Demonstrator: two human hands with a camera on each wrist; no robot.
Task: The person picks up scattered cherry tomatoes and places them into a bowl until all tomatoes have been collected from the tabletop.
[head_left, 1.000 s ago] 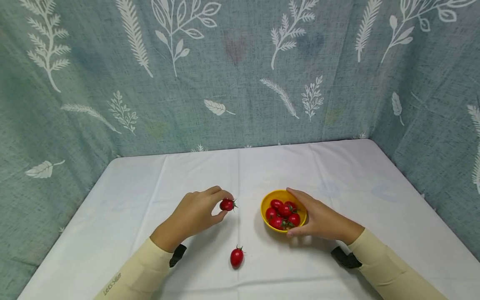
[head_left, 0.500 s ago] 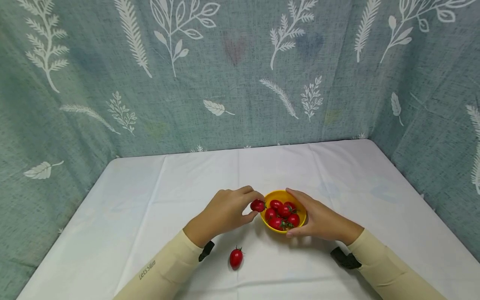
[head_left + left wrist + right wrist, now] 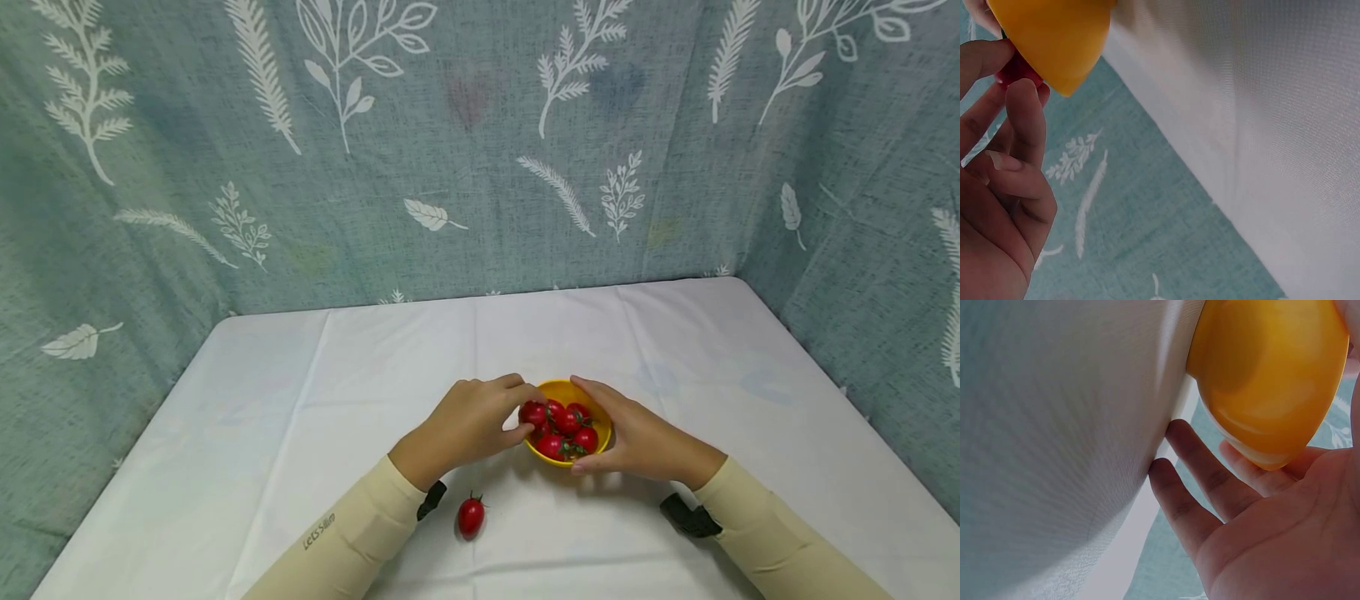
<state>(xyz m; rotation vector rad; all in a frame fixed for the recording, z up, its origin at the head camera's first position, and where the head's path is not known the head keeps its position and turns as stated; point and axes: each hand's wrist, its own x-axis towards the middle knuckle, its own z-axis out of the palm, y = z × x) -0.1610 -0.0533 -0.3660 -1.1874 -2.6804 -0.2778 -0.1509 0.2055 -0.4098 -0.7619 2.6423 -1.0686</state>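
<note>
My left hand [image 3: 480,418] pinches a red cherry tomato [image 3: 532,413] between thumb and fingers, at the left rim of a small yellow bowl [image 3: 558,388]. Several more cherry tomatoes [image 3: 572,421] with green stems lie in that bowl. From the right side my right hand [image 3: 645,437] holds the bowl, thumb at the near rim and a finger at the far rim. In the right wrist view two fingertips [image 3: 1177,428] reach the tablecloth beside the bowl's yellow wall [image 3: 1266,375]. The left wrist view shows the pinched tomato [image 3: 1019,72] partly covered by fingers and bowl.
One loose cherry tomato [image 3: 471,517] lies on the white tablecloth [image 3: 360,367], near the left wrist. Behind the table hangs a blue-green curtain [image 3: 465,233] with white leaf prints, which also runs along both sides.
The left hand has moved right with its cherry tomato, from the table's middle to the bowl's left rim. The right hand and the bowl have stayed in place.
</note>
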